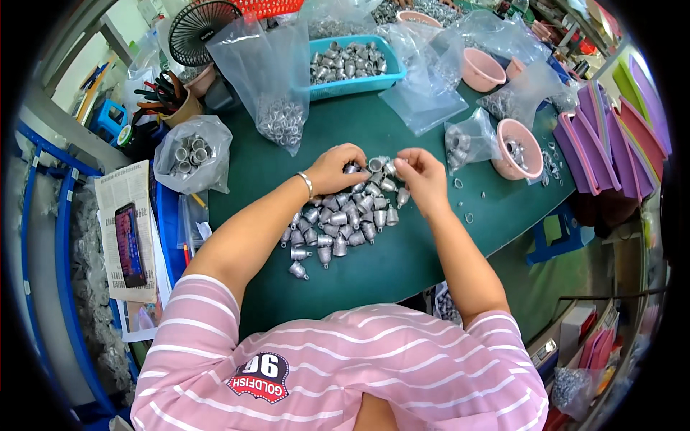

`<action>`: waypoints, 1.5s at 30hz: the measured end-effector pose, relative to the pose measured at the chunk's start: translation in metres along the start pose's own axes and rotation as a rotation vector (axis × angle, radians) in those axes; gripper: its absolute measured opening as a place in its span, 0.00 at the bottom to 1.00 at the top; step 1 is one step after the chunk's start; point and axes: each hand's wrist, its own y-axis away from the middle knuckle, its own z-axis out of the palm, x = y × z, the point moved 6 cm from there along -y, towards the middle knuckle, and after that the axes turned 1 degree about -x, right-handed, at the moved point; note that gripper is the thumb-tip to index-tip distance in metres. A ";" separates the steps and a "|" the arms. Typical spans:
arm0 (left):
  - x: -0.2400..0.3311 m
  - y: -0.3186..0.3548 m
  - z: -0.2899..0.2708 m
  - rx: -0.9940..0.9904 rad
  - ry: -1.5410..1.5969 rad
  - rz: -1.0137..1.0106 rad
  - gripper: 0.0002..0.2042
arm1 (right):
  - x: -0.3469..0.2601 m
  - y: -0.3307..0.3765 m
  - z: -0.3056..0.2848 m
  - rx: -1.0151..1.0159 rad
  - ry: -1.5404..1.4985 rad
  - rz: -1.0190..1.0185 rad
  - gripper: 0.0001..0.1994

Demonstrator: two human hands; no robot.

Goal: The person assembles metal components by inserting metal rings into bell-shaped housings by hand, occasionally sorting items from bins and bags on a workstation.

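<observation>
A heap of small grey metal caps (345,221), bell-shaped with a little loop at the closed end, lies on the green tabletop before me. At the far edge of the heap, my left hand (335,169) curls its fingers round a metal cap (351,168). To its right, the thumb and fingers of my right hand (424,177) are pinched on another cap, mostly hidden by the fingertips. Between the two hands sits a cap with its round open end showing (376,165). One single cap (298,270) lies apart at the near left.
A turquoise basket (395,72) of metal caps stands at the back, beside a clear bag of rings (280,118). Left is an open bag of caps (190,154); right, a pink bowl (519,169) and purple bins (593,144). A phone (130,244) lies on newspaper.
</observation>
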 end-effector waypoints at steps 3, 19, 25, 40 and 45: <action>0.008 0.020 -0.005 -0.023 0.134 -0.183 0.14 | 0.023 0.040 -0.001 -0.079 -0.150 0.153 0.06; 0.102 0.071 -0.004 0.179 0.168 -0.033 0.22 | 0.016 0.093 0.021 -0.186 -0.414 0.280 0.09; 0.100 0.099 0.016 0.311 0.539 -0.175 0.17 | -0.006 0.104 0.036 -0.287 -0.453 0.127 0.11; 0.121 0.136 0.032 0.384 0.976 -0.201 0.16 | -0.033 0.140 0.035 -0.317 -0.100 -0.144 0.11; 0.117 0.142 0.033 0.410 0.924 -0.139 0.16 | -0.038 0.143 0.037 -0.277 -0.133 -0.189 0.12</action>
